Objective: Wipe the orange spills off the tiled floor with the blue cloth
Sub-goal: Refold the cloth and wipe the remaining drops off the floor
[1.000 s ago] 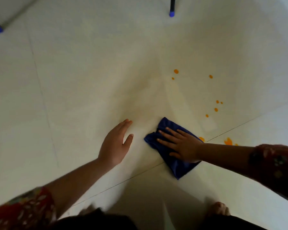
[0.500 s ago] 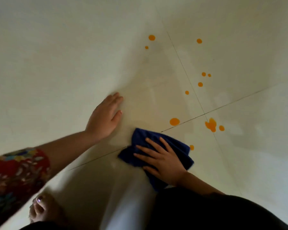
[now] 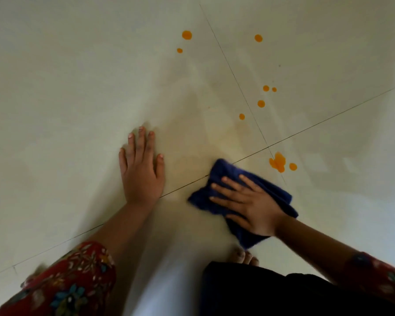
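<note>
The blue cloth (image 3: 235, 176) lies crumpled on the pale tiled floor (image 3: 78, 87), across a grout line. My right hand (image 3: 246, 201) presses flat on it with straight, spread fingers. My left hand (image 3: 141, 169) rests palm-down on the floor to the cloth's left, fingers straight. A large orange spill (image 3: 278, 162) with a small drop beside it sits just right of the cloth, near the tile joint. Several smaller orange drops (image 3: 261, 103) dot the floor farther ahead, up to a drop (image 3: 187, 34) near the top. A faint yellowish smear (image 3: 217, 135) lies between the hands.
My bare toes (image 3: 244, 256) show below the cloth, next to my dark-clad knee (image 3: 271, 293). Grout lines cross near the large spill.
The orange drop just ahead of the cloth and the small one at its right edge are no longer visible. The cloth and my right hand have shifted slightly toward the tile joint. The left hand stays planted.
</note>
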Demonstrator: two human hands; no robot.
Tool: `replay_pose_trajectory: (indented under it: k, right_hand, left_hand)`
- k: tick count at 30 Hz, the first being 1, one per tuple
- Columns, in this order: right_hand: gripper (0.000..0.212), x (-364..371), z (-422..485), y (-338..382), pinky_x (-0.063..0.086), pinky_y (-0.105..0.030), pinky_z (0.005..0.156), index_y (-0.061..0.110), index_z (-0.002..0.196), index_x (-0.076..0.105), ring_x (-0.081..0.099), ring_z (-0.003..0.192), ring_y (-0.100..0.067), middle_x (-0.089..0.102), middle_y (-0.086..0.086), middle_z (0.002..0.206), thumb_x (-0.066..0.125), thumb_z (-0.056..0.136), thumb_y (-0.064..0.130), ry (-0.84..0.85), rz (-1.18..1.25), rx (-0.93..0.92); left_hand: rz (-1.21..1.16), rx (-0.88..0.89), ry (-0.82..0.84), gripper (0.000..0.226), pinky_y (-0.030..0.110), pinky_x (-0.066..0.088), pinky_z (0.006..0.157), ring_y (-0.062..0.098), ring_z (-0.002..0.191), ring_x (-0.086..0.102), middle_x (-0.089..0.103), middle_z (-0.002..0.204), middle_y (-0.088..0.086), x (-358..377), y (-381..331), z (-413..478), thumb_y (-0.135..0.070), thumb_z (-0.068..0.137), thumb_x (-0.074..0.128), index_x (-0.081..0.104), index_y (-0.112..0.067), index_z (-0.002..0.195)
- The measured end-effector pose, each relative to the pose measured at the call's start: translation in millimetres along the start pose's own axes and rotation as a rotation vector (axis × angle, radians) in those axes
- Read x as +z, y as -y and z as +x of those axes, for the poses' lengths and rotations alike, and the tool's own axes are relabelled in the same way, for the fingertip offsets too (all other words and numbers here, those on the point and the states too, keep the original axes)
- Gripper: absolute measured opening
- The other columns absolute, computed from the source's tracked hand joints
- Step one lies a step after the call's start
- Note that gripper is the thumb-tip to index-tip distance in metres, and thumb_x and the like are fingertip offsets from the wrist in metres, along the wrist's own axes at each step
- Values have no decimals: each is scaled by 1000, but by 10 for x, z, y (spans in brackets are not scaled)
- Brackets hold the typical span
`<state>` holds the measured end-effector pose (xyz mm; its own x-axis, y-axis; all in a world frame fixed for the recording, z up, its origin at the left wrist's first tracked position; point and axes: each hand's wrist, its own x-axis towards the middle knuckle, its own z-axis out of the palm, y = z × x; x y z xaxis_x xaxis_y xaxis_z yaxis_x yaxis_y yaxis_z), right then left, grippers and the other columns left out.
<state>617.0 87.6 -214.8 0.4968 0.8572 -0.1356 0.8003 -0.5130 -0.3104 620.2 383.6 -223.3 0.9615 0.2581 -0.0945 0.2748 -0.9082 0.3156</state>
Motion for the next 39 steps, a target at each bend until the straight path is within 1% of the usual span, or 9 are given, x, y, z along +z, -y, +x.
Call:
replay_pose_trajectory:
  k: [7,14,16,21,25,30,32,36,39]
  right_hand:
    - [57,-163,685,-233,0,-43,121,26,153,23,7,150,-23,16,2,161,24,101,49,-152,-27,524]
    - [51,96,64,287,8,-52,119,31,150,30,8,150,-21,19,6,160,35,101,45,10,-25,25]
    - [50,10,-133,9,10,-54,118,32,150,30,11,149,-21,21,7,160,31,101,44,-23,-30,126]
    - [55,-172,350,-375,3,-50,119,34,152,19,4,150,-22,13,7,161,23,100,49,-139,-85,668]
    - [56,-85,659,-38,-1,-51,119,32,153,19,2,150,-24,12,5,162,26,100,49,-96,-57,496]
    - [54,15,-149,81,-2,-50,119,37,152,20,0,150,-20,10,10,162,30,100,49,0,-41,274]
    - [53,-38,-318,-152,1,-52,119,38,152,20,2,150,-20,11,11,161,26,100,49,-7,-46,359]
    - [55,-143,4,-426,-2,-49,120,38,153,11,-3,150,-20,4,11,161,16,100,52,-113,-47,754]
    - [56,-117,265,-240,1,-50,119,35,153,16,-2,150,-22,7,9,161,21,100,50,-142,-9,716]
  left_hand:
    - [4,-2,-26,56,44,10,121,24,149,12,17,162,0,6,-29,-19,-35,99,29,25,-20,152]
    - [-19,101,-63,51,46,14,118,23,148,20,22,160,2,19,-58,-18,-27,99,35,35,-17,148]
    - [4,193,-82,48,45,19,117,21,146,25,26,159,0,29,-86,-42,-24,99,39,39,-18,147]
    - [-71,258,-128,44,42,26,114,23,143,32,34,156,3,8,-100,-49,-20,98,42,49,-13,140]
    - [-129,342,-126,44,43,29,113,24,142,33,35,155,5,-6,-316,-39,-20,98,40,48,-12,140]
    - [-41,357,52,53,43,21,118,19,147,21,24,160,-1,142,-512,22,-32,98,33,34,-19,150]
    - [12,354,82,56,41,17,119,16,148,16,20,161,-3,197,-527,18,-37,98,30,28,-21,152]
    - [44,344,86,59,39,13,120,16,149,13,17,162,-3,208,-531,13,-39,97,30,23,-22,153]
    - [66,345,73,59,39,14,120,16,149,15,18,161,-3,210,-533,7,-39,97,31,25,-21,153]
